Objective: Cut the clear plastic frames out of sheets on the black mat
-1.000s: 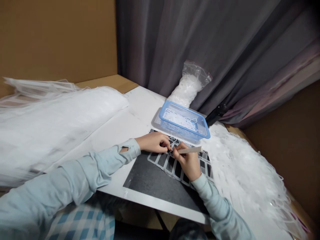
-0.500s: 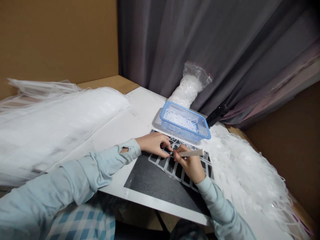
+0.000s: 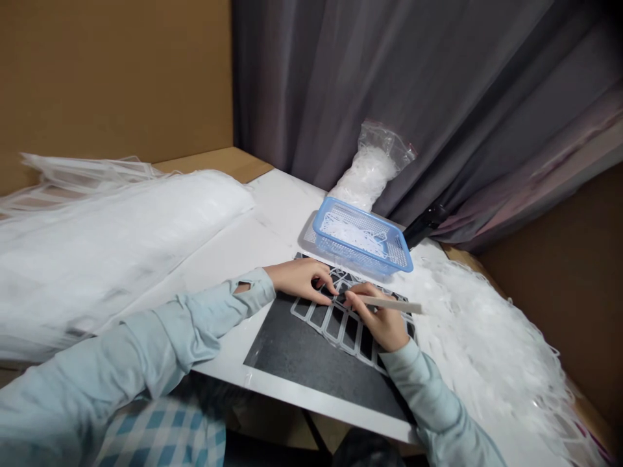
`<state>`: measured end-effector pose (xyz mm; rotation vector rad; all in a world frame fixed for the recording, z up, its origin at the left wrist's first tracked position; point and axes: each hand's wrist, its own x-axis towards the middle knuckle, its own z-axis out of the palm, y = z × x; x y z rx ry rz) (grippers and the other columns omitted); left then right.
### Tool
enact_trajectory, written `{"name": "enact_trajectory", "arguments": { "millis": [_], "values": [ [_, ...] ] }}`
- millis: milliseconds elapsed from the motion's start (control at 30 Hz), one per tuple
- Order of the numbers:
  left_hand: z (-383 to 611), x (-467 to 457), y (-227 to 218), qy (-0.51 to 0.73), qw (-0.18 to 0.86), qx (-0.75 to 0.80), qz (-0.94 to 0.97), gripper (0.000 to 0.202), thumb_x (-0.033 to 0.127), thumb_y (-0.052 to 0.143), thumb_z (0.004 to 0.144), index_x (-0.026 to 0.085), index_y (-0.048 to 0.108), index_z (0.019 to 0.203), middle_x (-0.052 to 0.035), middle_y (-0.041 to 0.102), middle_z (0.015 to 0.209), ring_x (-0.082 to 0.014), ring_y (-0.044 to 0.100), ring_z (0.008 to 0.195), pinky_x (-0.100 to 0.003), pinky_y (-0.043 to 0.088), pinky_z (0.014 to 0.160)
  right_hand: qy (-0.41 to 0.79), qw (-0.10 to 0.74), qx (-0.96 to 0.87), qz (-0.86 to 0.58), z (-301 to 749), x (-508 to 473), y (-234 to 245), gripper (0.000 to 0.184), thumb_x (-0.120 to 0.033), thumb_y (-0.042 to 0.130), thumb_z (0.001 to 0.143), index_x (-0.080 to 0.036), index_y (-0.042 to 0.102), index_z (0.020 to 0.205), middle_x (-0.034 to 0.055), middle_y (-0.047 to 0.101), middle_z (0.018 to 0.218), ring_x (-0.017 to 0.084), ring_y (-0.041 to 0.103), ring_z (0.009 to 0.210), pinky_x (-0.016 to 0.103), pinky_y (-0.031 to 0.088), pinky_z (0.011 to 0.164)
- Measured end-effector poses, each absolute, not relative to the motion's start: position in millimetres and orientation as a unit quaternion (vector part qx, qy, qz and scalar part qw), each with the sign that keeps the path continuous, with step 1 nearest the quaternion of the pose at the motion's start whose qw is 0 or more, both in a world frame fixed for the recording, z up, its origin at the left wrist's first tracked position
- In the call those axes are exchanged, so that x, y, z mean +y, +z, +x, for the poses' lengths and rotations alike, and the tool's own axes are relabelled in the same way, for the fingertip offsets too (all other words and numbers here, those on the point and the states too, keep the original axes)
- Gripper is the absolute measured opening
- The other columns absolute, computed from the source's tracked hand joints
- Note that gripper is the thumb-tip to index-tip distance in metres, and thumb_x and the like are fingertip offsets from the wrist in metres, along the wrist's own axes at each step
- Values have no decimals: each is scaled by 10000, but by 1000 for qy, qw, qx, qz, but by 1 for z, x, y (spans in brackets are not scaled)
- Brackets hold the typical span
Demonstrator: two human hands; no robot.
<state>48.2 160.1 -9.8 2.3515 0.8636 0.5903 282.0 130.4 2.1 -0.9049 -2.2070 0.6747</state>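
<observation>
A translucent white die-cut sheet (image 3: 335,324) with a grid of slots lies on a dark cutting mat (image 3: 302,357). My left hand (image 3: 302,280) rests on the sheet's upper left part, fingers curled down and pressing it. My right hand (image 3: 379,318) pinches a thin pale stick-like tool (image 3: 394,303), its tip touching the sheet right beside my left fingertips. Both sleeves are light blue.
A blue plastic basket (image 3: 363,237) with white plastic pieces stands just beyond the mat. Behind it leans a clear bag (image 3: 370,168) of white pieces. A heap of white offcut strips (image 3: 487,357) lies at the right, stacked translucent sheets (image 3: 97,233) at the left. Grey curtain (image 3: 413,97) behind.
My right hand has slid a little down and to the right, and the tool now lies flatter, its free end pointing further right. My left hand has stayed on the sheet.
</observation>
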Motion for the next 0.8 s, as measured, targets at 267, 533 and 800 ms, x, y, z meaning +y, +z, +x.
{"name": "enact_trajectory", "arguments": {
  "millis": [267,533,800],
  "values": [
    [47,164,-12,236,335,300,861,274,369,742,764,172,706,952,23,515,720,-104,518,655,-204,363,614,222,274,-871,-342,282,137,-4,221,-349,635,860,-223,484,758,35,650,810,192,615,737,294,470,704],
    [47,166,-12,244,373,252,859,134,263,704,810,167,756,889,-23,633,770,-104,544,694,-197,393,633,355,262,-816,-374,285,136,-4,246,-323,622,842,-229,414,748,18,679,808,172,612,706,276,459,679],
    [48,163,-11,233,355,251,870,138,217,673,823,200,761,928,-12,606,761,-98,513,698,-196,371,643,243,236,-876,-343,280,136,0,165,-253,543,842,-227,419,736,29,665,792,188,608,730,317,431,721]
  ]
}}
